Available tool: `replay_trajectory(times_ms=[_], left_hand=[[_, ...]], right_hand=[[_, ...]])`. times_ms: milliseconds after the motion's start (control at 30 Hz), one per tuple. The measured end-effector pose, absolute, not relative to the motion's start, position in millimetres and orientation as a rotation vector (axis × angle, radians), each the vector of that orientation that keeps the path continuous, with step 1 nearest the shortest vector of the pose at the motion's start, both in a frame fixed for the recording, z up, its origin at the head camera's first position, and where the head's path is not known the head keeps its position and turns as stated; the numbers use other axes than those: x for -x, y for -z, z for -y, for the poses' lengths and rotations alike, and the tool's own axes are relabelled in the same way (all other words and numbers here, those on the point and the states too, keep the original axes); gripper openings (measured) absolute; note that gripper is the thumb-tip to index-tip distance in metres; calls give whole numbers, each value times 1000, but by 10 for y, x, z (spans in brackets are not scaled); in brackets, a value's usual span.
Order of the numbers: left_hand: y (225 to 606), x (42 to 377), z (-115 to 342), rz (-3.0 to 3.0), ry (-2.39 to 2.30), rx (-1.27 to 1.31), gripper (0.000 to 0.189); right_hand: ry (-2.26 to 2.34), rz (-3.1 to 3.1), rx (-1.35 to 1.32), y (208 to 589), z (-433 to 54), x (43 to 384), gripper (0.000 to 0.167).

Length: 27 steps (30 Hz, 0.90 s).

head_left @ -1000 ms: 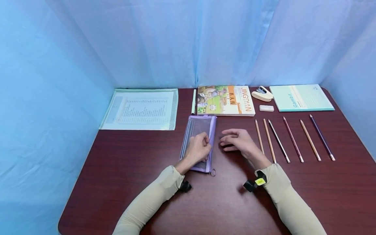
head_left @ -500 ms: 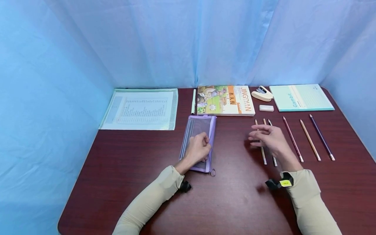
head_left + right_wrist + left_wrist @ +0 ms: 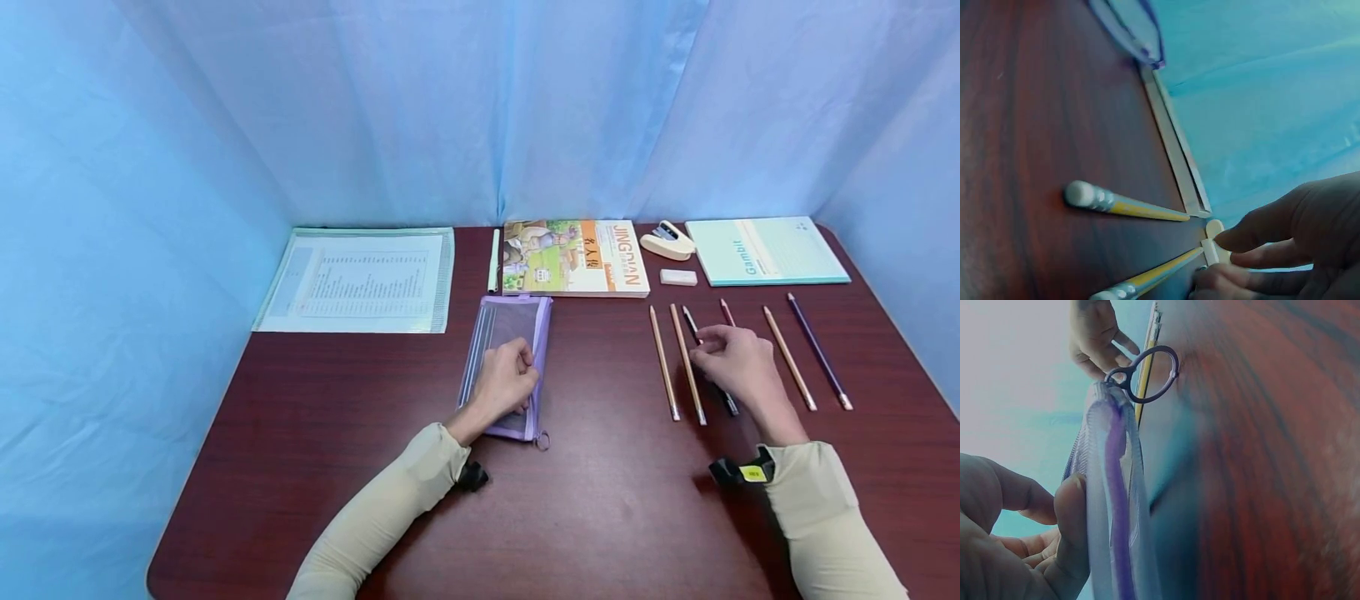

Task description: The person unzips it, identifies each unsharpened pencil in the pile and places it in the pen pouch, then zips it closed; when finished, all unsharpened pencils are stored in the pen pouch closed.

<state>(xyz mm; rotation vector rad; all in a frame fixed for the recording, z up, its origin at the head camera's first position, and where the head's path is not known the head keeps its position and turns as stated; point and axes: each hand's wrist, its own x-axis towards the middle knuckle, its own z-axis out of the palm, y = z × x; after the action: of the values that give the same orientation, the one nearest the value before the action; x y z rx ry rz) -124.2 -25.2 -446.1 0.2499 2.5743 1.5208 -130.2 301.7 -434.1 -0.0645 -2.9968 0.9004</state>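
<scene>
My left hand (image 3: 506, 383) rests on a purple mesh pencil case (image 3: 517, 315) and pinches its upper edge. In the left wrist view the thumb presses against the case's zipped side (image 3: 1119, 506), and a ring-shaped zipper pull (image 3: 1175, 367) sticks out at its end. My right hand (image 3: 738, 362) is over a black pencil (image 3: 691, 320), fingers bent and thumb apart from the forefinger; contact with it is unclear. The hand covers most of a dark red pencil (image 3: 726, 312). To its left lie two natural-wood pencils (image 3: 665, 367), and to its right another wooden pencil (image 3: 790, 358) and a purple one (image 3: 817, 354).
Along the back lie a document folder (image 3: 360, 275), a pen (image 3: 493, 260), a picture-covered book (image 3: 573, 258), a cream stapler (image 3: 667, 242), a white eraser (image 3: 678, 277) and a notebook (image 3: 768, 250). A blue curtain (image 3: 420, 108) stands behind the table.
My right hand has moved right, from beside the pencil case across the first pencils to the black one. The left hand and the pencil case have stayed in place.
</scene>
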Motion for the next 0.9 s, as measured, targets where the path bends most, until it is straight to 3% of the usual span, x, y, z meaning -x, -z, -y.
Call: replay_trajectory(times_ms=[400,733,900], left_hand=[[4445,1224,245,-2583,-1504,-254,6],[4452,1234,251,-2567,-1504,-245,7],[4460,1240,249,-2577,-1499,-241,7]], right_hand=[[-511,3212,44,4398,-2872,1400,7],[-584,3238,66,4274,-2860,1416,12],[-965,3183,159,4218,-2959,1407,35]])
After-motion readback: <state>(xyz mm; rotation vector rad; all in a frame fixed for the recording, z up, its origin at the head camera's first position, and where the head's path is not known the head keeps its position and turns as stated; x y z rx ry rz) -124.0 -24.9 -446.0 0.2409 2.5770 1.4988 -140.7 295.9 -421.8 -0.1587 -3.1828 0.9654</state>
